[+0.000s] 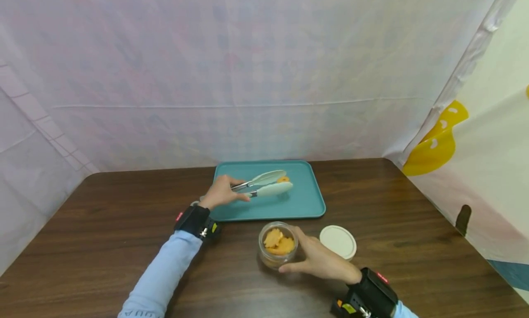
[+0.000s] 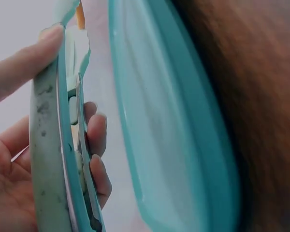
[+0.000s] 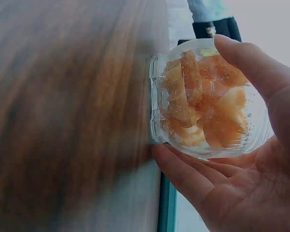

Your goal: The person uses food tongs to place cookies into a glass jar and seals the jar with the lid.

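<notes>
My left hand (image 1: pixel 222 192) grips tongs (image 1: pixel 273 189) with pale green tips and metal arms, held over the teal tray (image 1: pixel 306 203). A small golden cookie (image 1: pixel 283 179) shows at the tips; in the left wrist view an orange edge (image 2: pixel 80 15) appears between them. Whether the tips pinch it, I cannot tell. With thumb and fingers spread around its side, my right hand (image 1: pixel 322 260) holds a clear glass jar (image 1: pixel 266 260) upright on the table. Golden cookies (image 3: pixel 203 101) fill much of the uncovered jar.
A round off-white lid (image 1: pixel 338 241) lies on the dark wooden table (image 1: pixel 103 244), right of the jar and partly behind my right hand. The tray sits at the table's back edge, against a pale hanging cloth (image 1: pixel 264 79).
</notes>
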Available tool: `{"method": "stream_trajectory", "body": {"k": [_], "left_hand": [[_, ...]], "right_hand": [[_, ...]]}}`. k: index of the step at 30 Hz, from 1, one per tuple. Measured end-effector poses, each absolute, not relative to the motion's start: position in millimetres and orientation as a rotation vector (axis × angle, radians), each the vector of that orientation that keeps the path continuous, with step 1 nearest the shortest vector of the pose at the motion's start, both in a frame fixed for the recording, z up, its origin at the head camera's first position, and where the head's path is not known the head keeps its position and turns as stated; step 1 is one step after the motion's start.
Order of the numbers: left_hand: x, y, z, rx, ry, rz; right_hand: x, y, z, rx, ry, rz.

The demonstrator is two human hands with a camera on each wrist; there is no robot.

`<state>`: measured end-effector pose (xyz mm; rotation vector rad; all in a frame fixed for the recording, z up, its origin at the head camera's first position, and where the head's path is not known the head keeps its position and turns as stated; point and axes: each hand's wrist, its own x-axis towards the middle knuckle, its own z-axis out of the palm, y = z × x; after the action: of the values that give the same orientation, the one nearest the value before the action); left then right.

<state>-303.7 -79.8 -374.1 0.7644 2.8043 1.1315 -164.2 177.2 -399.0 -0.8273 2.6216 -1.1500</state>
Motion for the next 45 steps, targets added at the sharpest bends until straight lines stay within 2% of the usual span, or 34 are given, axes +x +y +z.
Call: {"method": "stream_trajectory", "body": {"k": [11,45], "left_hand": [[-282.3,-112.4,-367.3,0.928,2.791,1.072],[-250.9,-137.6,-337.4,1.181,2.593,1.152]], "right_hand": [[-164.9,178.2,-398.8,-0.795,2.64,-1.121],[-167.1,180.2,-399.7,-0.833,2.646,-1.128]]}}
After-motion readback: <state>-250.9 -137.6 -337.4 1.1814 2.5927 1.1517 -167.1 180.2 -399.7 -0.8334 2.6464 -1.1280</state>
